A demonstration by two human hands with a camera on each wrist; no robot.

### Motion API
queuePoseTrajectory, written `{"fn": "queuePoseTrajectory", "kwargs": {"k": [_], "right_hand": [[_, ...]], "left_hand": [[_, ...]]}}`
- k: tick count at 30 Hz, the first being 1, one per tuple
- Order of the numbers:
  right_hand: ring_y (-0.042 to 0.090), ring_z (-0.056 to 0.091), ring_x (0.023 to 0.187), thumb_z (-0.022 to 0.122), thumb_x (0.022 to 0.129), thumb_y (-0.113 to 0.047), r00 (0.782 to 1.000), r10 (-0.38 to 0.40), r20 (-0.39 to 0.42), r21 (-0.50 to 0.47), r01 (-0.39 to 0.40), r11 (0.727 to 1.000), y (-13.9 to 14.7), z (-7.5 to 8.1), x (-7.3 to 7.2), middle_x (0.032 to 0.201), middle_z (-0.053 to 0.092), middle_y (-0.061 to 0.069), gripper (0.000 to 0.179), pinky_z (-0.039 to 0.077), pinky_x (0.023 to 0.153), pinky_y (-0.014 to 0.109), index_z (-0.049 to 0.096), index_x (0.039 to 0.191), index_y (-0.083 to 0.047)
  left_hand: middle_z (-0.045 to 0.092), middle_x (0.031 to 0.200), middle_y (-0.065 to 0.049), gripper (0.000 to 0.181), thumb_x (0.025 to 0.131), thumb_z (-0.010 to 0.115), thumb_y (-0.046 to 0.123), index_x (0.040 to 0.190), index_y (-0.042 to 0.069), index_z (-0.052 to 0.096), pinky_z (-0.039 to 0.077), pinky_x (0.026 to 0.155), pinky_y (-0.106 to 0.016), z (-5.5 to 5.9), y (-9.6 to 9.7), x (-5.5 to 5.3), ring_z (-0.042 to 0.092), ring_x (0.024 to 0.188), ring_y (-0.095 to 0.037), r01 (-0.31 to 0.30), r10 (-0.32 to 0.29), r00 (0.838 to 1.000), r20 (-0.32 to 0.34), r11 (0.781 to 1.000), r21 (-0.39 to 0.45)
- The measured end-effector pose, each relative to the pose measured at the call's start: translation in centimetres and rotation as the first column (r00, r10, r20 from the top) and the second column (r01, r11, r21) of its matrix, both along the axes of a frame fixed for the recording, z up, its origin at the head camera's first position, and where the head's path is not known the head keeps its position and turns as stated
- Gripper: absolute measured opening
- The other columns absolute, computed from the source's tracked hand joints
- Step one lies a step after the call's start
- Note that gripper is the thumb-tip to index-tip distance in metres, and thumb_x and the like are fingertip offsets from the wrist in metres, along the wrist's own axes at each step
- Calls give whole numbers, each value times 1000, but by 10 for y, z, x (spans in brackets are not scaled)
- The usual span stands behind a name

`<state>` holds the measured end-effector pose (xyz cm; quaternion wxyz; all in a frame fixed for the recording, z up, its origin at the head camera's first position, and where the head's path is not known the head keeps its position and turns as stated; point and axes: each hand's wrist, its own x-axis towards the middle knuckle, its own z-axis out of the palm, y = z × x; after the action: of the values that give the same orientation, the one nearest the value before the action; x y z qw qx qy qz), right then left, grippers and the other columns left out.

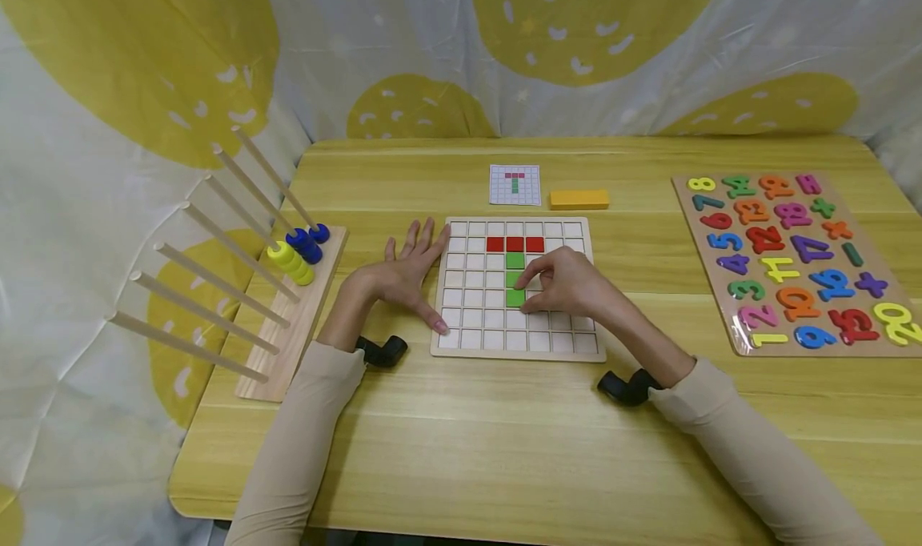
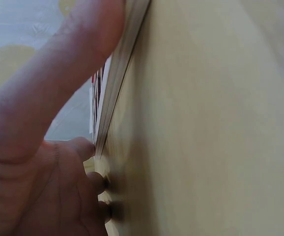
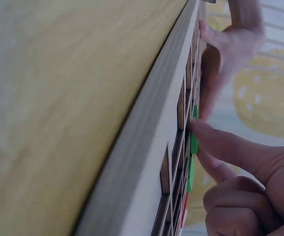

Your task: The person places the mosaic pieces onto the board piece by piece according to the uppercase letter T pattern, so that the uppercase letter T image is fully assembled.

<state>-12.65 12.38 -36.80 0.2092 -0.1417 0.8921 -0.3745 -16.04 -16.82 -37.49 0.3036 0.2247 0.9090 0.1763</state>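
A wooden grid board (image 1: pixel 519 355) of square cells lies on the table. Three red tiles (image 1: pixel 515 244) form a row near its top, with a column of green tiles below. My right hand (image 1: pixel 567 282) pinches the lowest green tile (image 1: pixel 515 299) between thumb and index finger; in the right wrist view this thumb (image 3: pixel 220 140) touches the tile's edge. Spread along the board's left side, my left hand (image 1: pixel 394 280) touches the board's edge with its thumb and index finger. The left wrist view shows that thumb (image 2: pixel 58 73) stretched out to the board's side.
Beyond the board lie a small pattern card (image 1: pixel 515 185) and a yellow-orange block (image 1: pixel 579 200). A wooden peg stand (image 1: pixel 302 314) with yellow and blue beads stands at left. At right lies a number puzzle board (image 1: pixel 785 290). Each wrist wears a black device (image 1: pixel 625 387).
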Motion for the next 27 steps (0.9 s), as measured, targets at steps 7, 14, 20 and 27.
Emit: {"fn": "queuePoseTrajectory", "kwargs": {"k": [7,14,20,27], "right_hand": [[14,38,58,92,74,-9,999,-22,33,-33,23,999,2,-1,-1,55,40,-3,25,27,54,25,82,97,-8],[15,37,58,92,75,-11,999,-14,39,-49,16,999,2,-1,-3,57,40,-3,26,26,54,25,82,99,-9],[14,34,56,87,82,-16,999,-9,37,-68,12,998,8,-2,-4,55,38,-4,20,26,54,25,82,101,-11],[15,33,61,78,93,-29,999,-30,41,-49,32,998,23,6,-4,59,34,-5,21,28,58,28,80,108,-15]], "left_hand": [[-38,166,-14,159,64,96,56,163,19,-23,-21,120,-69,1,0,0,-37,153,-35,1,-1,1000,-2,1000,-9],[-37,166,-15,159,64,96,55,163,19,-23,-21,120,-69,3,0,0,-37,153,-36,-1,1,1000,-1,1000,-1],[-37,166,-15,159,64,96,54,164,19,-22,-20,120,-70,2,-1,-1,-36,154,-36,-9,9,1000,2,1000,8],[-36,167,-14,158,63,95,57,164,19,-20,-20,121,-69,0,-3,1,-35,154,-36,1,-1,1000,-10,1000,2]]}}
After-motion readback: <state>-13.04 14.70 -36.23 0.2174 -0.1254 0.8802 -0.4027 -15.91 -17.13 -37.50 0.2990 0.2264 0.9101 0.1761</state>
